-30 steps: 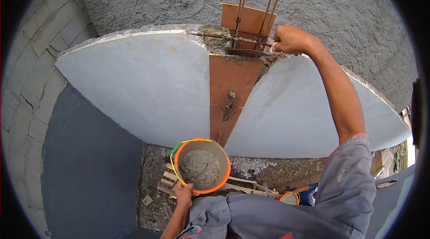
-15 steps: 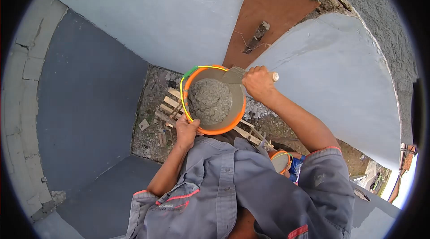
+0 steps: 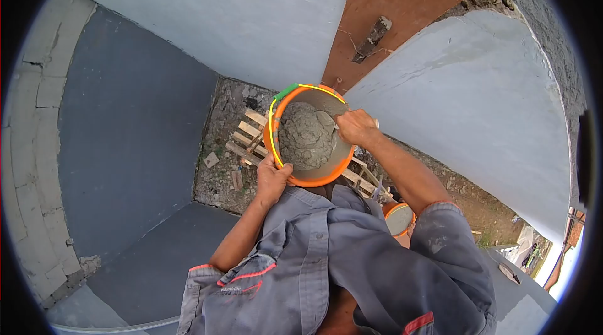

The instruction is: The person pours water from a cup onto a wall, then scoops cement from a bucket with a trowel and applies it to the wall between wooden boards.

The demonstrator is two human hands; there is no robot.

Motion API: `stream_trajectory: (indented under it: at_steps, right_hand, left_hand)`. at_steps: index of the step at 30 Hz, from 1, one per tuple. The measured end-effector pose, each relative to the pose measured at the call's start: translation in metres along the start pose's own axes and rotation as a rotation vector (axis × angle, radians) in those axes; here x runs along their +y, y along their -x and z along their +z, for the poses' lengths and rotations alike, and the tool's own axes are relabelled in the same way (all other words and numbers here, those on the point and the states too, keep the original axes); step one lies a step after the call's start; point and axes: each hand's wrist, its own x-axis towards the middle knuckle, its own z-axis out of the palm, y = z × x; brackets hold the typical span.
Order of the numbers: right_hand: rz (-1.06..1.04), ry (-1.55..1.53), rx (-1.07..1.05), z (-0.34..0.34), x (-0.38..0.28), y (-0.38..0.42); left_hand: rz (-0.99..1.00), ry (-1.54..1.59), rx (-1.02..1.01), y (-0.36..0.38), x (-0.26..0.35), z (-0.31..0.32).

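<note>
An orange bucket [image 3: 319, 180] with a yellow wire handle and a green grip is tilted in front of my chest. Wet grey mortar [image 3: 306, 137] lies heaped inside it. My left hand [image 3: 273, 180] is closed on the bucket's near left rim, thumb over the edge. At the right side of the bucket, my right hand [image 3: 356, 127] is wrapped round a trowel [image 3: 377, 124], whose pale handle end sticks out of the fist. The trowel's blade is down in the bucket by the mortar, mostly hidden.
Wooden slats [image 3: 253, 129] stand below, behind the bucket. A second orange bucket [image 3: 399, 205] is lower right, with part of a person beside it. Pale walls [image 3: 226, 15], a dark grey wall [image 3: 132, 128] and a brown panel [image 3: 361, 5] with a protruding wood piece [image 3: 372, 40] surround me.
My right hand has lowered the trowel from the bucket's upper rim into the bucket. The mortar looks more heaped. The view has shifted slightly, and the bucket sits further right.
</note>
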Motion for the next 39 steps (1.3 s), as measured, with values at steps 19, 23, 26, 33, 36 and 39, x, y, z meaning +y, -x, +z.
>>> stream_trajectory:
  at_steps: [19, 23, 26, 33, 36, 39]
  right_hand:
    - [-0.054, -0.35, 0.015, 0.022, -0.041, 0.01]
    - [-0.03, -0.337, 0.018, 0.008, -0.033, 0.025]
    - [-0.057, -0.374, 0.122, 0.009, -0.022, 0.032]
    - [0.024, -0.277, 0.08, -0.034, -0.011, 0.06]
    - [0.039, -0.27, 0.112, -0.057, -0.004, 0.076]
    - [0.068, -0.242, 0.204, -0.091, 0.003, 0.104]
  left_hand:
    - [-0.016, 0.09, 0.054, -0.002, -0.001, -0.004]
    - [-0.006, 0.1, 0.077, -0.005, -0.005, -0.006]
    - [-0.032, 0.126, 0.092, -0.005, -0.002, -0.004]
    - [-0.021, 0.13, 0.043, -0.009, 0.002, -0.001]
    - [-0.017, 0.129, 0.036, -0.011, 0.0, -0.002]
    - [-0.022, 0.135, 0.046, -0.009, 0.009, 0.003]
